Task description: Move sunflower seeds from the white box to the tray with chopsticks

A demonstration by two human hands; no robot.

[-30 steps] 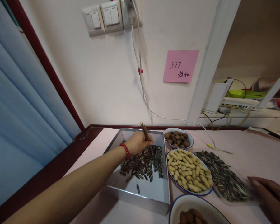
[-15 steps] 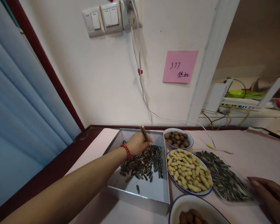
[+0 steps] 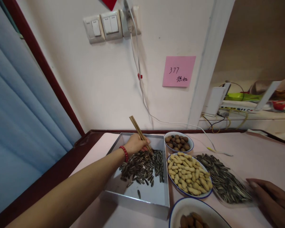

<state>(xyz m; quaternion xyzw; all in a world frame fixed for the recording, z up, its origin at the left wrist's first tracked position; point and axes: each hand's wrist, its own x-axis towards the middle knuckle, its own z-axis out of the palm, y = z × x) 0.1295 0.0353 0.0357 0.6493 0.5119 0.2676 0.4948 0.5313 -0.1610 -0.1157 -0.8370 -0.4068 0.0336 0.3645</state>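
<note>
My left hand [image 3: 136,144], with a red bead bracelet [image 3: 124,153] at the wrist, grips a pair of wooden chopsticks [image 3: 138,128]. Their lower tips point down into dark striped sunflower seeds [image 3: 142,169] spread inside a shallow grey-white box [image 3: 133,200]. At the right, my right hand [image 3: 273,198] is partly blurred. Its fingers close on the right end of a clear tray [image 3: 234,205] heaped with more sunflower seeds [image 3: 225,179]. The lower fingers of that hand are cut off by the frame edge.
An oval dish [image 3: 175,188] of peanuts stands right of the box. Behind it is a bowl [image 3: 192,146] of round brown nuts; in front, a bowl [image 3: 174,218] of brown nuts. A white cable [image 3: 178,123] runs down the wall onto the table. A router [image 3: 215,100] stands on the shelf.
The chopsticks now lean further left at the top, and their lower tips show among the seeds. The whole view has shifted slightly; my right hand stays beside the tray.
</note>
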